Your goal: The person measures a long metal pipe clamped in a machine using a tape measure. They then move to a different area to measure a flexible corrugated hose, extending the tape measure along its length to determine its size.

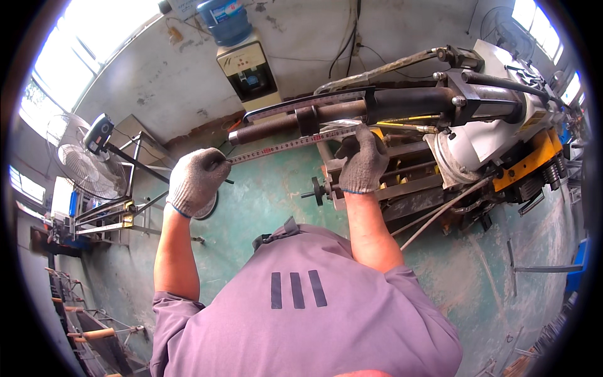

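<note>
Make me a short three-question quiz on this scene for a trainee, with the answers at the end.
1. True or false: the left hand and the right hand both wear gloves.
2. Fill in the blank: stretched between the two hands is a ____.
3. What stands under the blue bottle?
A) a ladder
B) a water dispenser
C) a bookcase

Key: 1. True. 2. Tape measure. 3. B.

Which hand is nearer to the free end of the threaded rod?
Left. The left hand is below-left of the free end; the right hand lies well to its right.
</note>
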{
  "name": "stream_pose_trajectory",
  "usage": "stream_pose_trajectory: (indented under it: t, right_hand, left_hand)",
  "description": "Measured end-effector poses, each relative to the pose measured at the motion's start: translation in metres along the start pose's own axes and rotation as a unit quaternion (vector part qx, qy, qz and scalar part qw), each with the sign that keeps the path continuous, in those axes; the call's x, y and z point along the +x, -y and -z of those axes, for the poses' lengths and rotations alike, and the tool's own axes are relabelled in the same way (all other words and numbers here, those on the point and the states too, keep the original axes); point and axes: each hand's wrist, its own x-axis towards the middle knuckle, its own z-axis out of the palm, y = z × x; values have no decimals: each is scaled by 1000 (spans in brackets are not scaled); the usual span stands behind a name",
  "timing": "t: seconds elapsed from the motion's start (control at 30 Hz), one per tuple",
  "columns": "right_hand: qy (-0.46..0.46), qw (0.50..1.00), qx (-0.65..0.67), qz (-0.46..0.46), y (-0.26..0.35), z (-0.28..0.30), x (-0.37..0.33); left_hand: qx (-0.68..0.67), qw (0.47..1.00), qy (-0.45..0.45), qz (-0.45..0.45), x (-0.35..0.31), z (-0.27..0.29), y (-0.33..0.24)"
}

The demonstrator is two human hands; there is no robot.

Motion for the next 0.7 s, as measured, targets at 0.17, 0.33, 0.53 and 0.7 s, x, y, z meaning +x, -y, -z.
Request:
stream_pose_trajectory:
  t: [0.17, 0.33, 0.53, 0.7]
  right_hand:
    - [-2, 1000, -27, -3, 4, -2, -5]
    - [-22, 998, -58, 10, 22, -14, -16]
    - [-43, 997, -59, -16, 29, -30, -13]
    - [-58, 995, -81, -18, 34, -37, -13]
  left_hand:
    - [11, 1000, -7, -9, -2, 0, 2]
    - [-20, 1000, -14, -2, -3, 11, -4]
    - [-4, 999, -27, -21, 3, 30, -8]
    - [5, 1000, -14, -26, 8, 35, -7]
